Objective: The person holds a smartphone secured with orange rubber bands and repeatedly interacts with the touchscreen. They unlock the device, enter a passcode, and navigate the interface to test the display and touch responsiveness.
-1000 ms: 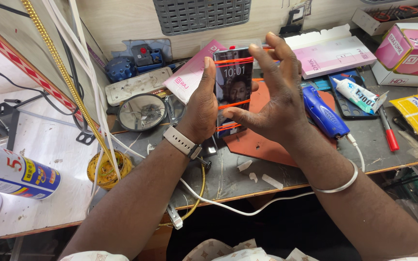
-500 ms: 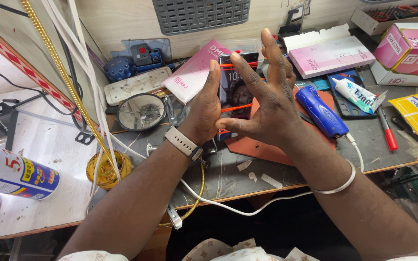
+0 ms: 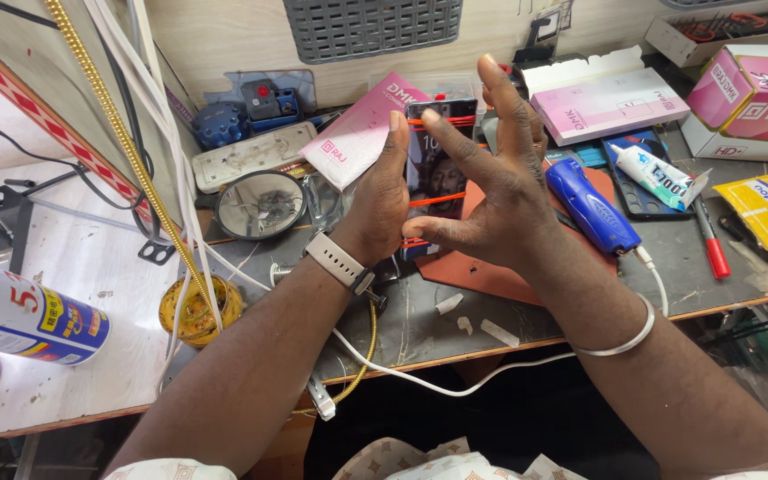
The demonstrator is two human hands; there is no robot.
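A: Head view. Containers first: your small yellow jar (image 3: 197, 311) sits open at the desk edge with something amber inside; contents otherwise unclear. The pink box (image 3: 606, 105) behind your hands lies shut.

B: And the phone (image 3: 437, 169)?

A: Dark slab, screen lit and facing you, orange rubber bands (image 3: 436, 200) stretched across it. It stands upright, long axis running away from you, top edge toward the wall, raised above the orange mat (image 3: 482, 271).

B: Grip?

A: Your left hand (image 3: 380, 209) clasps its left edge. Your right hand (image 3: 491, 191) is spread, fingers splayed, thumb tucked at a band on the lower right side.
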